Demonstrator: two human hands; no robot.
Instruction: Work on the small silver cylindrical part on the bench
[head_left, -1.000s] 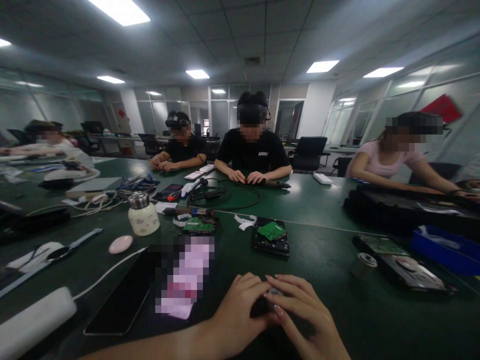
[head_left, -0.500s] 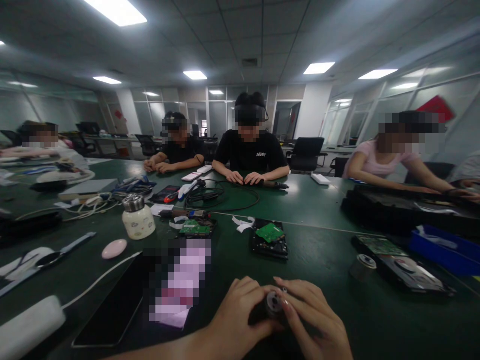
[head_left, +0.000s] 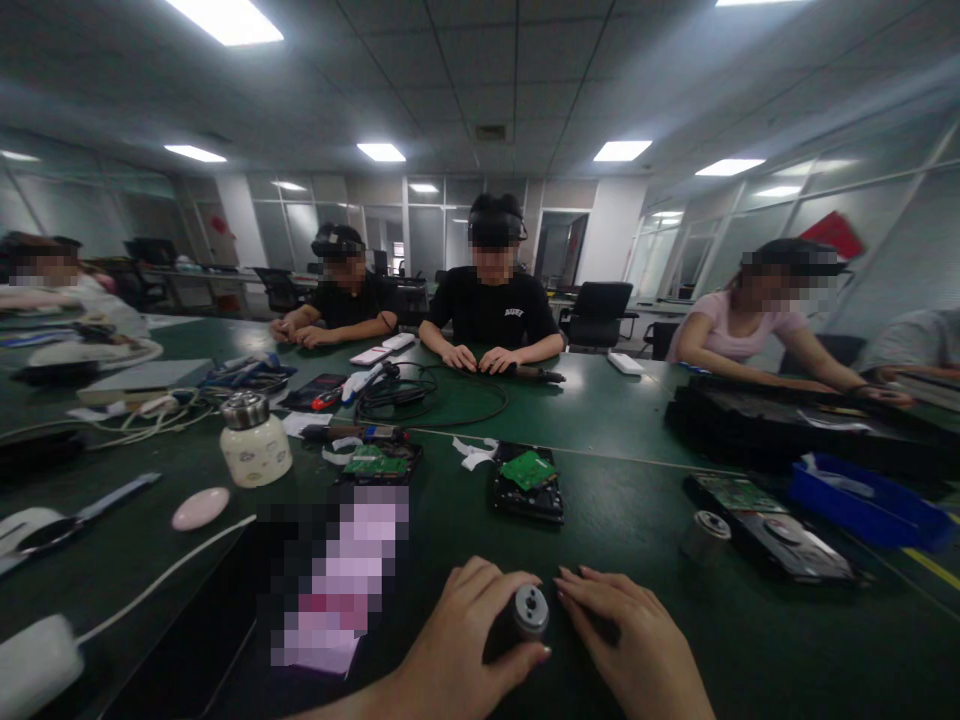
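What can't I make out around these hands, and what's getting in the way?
All in the head view:
- Metal cylinder: the left hand, curled around it, hides much of its side.
- Right hand: its own back hides the palm.
- Pink panel: pixel blocks blur its content.
- White block: cut off by the left edge.
- Green circuit board: any markings are too small to read.
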